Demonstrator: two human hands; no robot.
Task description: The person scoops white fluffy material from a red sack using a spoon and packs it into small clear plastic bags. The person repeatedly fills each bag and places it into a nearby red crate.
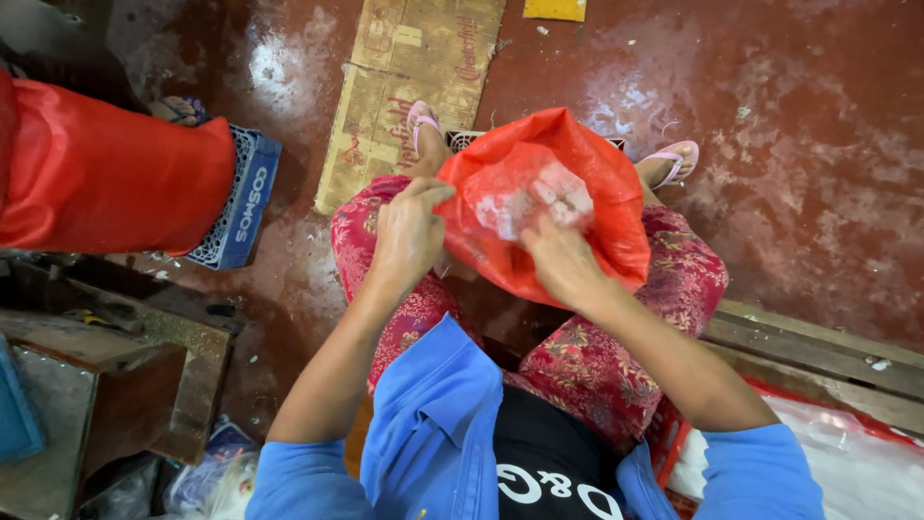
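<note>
I sit with a thin red plastic bag (577, 183) held over my lap, between my knees in red flowered trousers. My left hand (409, 236) grips the bag's left edge with fingers closed on the plastic. On the bag's near side, my right hand (558, 260) pinches the film. Pale whitish pieces (534, 202) show through the film inside the bag. Both of my feet wear pink sandals (674, 159) on the dark red floor.
A flattened brown cardboard sheet (409, 87) lies on the floor ahead. At the left, a blue plastic crate (241, 207) carries a large red bag (106, 183). A worn wooden stand (115, 376) is at lower left. At the right are a wooden plank (818, 351) and a red crate with white material (847, 462).
</note>
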